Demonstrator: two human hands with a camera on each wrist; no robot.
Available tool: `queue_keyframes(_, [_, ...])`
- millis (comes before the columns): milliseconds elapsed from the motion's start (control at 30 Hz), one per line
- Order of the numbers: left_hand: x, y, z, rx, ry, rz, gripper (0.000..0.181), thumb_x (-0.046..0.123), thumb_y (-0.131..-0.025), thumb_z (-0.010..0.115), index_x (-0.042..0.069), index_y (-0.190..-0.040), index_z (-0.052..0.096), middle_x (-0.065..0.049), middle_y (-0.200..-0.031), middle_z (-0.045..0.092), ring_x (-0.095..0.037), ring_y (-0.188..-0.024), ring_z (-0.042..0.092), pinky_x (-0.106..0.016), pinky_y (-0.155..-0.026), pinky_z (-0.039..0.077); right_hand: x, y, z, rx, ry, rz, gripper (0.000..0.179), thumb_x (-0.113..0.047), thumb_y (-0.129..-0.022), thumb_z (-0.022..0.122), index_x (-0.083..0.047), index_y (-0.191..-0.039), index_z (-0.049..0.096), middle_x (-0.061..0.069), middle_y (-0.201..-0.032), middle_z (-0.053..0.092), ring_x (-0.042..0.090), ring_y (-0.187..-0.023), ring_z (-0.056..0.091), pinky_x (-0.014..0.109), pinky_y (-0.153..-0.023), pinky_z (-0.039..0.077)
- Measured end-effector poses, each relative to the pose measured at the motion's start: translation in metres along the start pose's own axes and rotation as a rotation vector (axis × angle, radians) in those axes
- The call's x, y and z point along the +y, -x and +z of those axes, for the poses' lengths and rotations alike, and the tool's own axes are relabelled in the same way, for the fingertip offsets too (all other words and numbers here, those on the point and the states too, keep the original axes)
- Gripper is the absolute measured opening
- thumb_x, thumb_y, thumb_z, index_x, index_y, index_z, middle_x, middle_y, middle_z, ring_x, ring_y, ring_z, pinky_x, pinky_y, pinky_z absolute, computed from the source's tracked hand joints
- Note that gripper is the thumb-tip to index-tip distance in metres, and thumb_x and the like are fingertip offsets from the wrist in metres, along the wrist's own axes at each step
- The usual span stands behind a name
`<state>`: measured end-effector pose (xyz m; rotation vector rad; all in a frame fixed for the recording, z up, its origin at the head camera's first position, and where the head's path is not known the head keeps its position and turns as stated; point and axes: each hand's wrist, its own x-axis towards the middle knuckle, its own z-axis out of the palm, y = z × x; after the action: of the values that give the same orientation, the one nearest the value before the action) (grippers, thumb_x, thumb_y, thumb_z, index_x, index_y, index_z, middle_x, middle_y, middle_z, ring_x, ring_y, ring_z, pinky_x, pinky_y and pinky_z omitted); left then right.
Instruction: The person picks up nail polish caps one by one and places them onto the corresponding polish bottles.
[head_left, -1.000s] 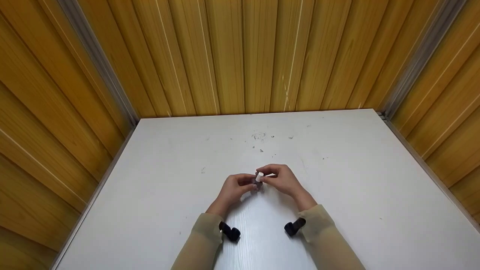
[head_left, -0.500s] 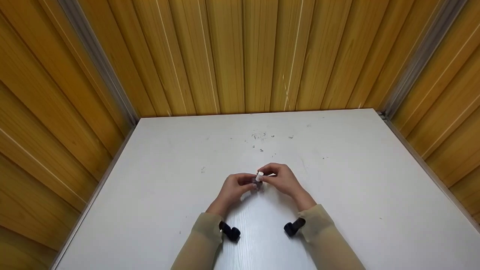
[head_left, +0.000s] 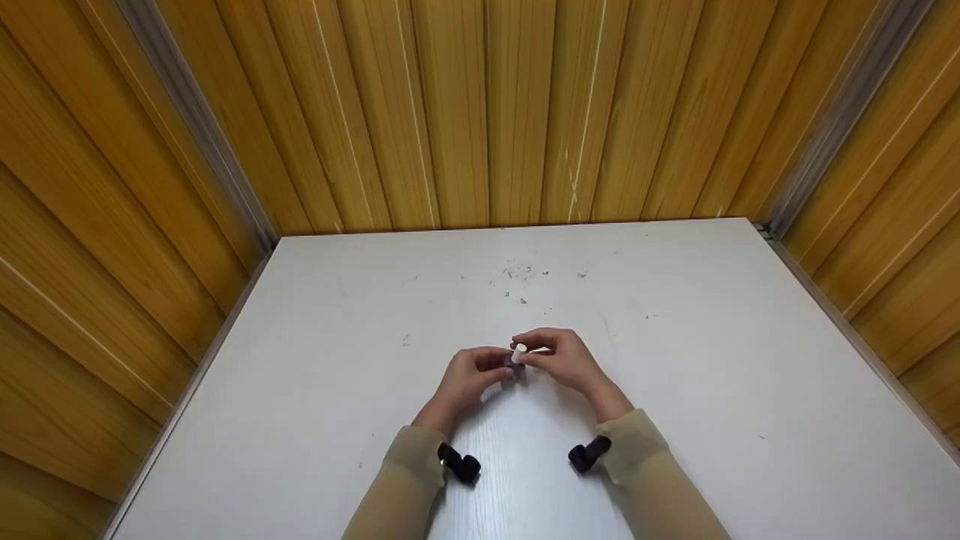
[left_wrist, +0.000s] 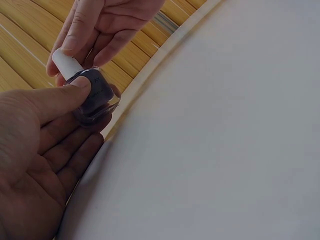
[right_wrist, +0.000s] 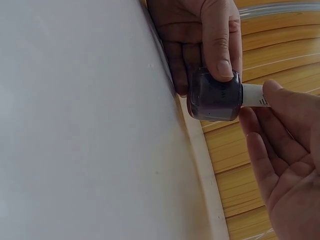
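Note:
Between the two hands is a small nail polish bottle (right_wrist: pixel 215 97), its glass body dark purple, with a white cap (left_wrist: pixel 66 63) seated on its neck. My left hand (head_left: pixel 466 379) grips the glass body, thumb across the front and fingers behind. From the other side my right hand (head_left: pixel 562 360) pinches the white cap between thumb and fingers. In the head view the bottle stands tilted, cap upward, and the fingers cover most of the glass.
The hands work over a white table (head_left: pixel 337 330) with dark scuff marks (head_left: pixel 517 271) toward its far side. Yellow wood-look panels (head_left: pixel 465 112) rise behind it and on both sides. A black wrist camera (head_left: pixel 459 463) sits on each sleeve.
The right hand's fingers shift slightly around the white cap. The left hand and the bottle stay in the same place.

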<state>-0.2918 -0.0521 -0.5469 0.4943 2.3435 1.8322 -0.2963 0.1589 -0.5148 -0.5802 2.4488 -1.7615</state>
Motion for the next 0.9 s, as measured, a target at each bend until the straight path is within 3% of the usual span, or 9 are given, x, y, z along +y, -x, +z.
queue_keyframes(200, [0.0009,-0.0001,-0.0002,-0.005,0.018,0.011,0.029,0.004,-0.091,0.076,0.0,-0.119,0.074,-0.018,-0.113,0.077,-0.027,-0.107,0.075,-0.03,-0.091,0.06,0.0001,-0.0004,0.0007,0.009,0.015,-0.016,0.022,-0.005,-0.093,0.074,0.002,-0.114,0.075,0.021,-0.115,0.075,0.026,-0.107,0.069,0.024,-0.089,0.06])
queue_keyframes(433, [-0.0008,-0.0011,-0.0001,-0.003,0.022,0.025,0.031,0.003,-0.09,0.077,-0.002,-0.12,0.073,-0.02,-0.113,0.077,-0.027,-0.107,0.075,-0.028,-0.092,0.06,-0.0001,-0.0011,0.0018,0.031,0.032,0.003,0.02,-0.008,-0.092,0.076,0.0,-0.111,0.076,0.019,-0.111,0.076,0.025,-0.104,0.071,0.024,-0.087,0.059])
queue_keyframes(733, [0.0006,0.0002,0.0002,-0.002,0.009,0.009,0.028,0.005,-0.091,0.076,0.002,-0.119,0.075,-0.017,-0.112,0.078,-0.025,-0.105,0.075,-0.028,-0.089,0.06,-0.0019,-0.0005,0.0034,0.074,0.067,0.052,0.015,-0.013,-0.088,0.081,-0.006,-0.101,0.076,0.008,-0.099,0.076,0.012,-0.092,0.069,0.023,-0.082,0.058])
queue_keyframes(900, [0.0012,0.0006,0.0005,0.0,0.006,0.018,0.027,0.004,-0.091,0.076,0.002,-0.119,0.075,-0.017,-0.112,0.078,-0.025,-0.104,0.075,-0.028,-0.088,0.06,-0.0013,-0.0006,0.0033,0.075,0.069,0.058,0.017,-0.015,-0.088,0.082,-0.007,-0.101,0.075,0.007,-0.099,0.076,0.012,-0.093,0.069,0.023,-0.082,0.058])
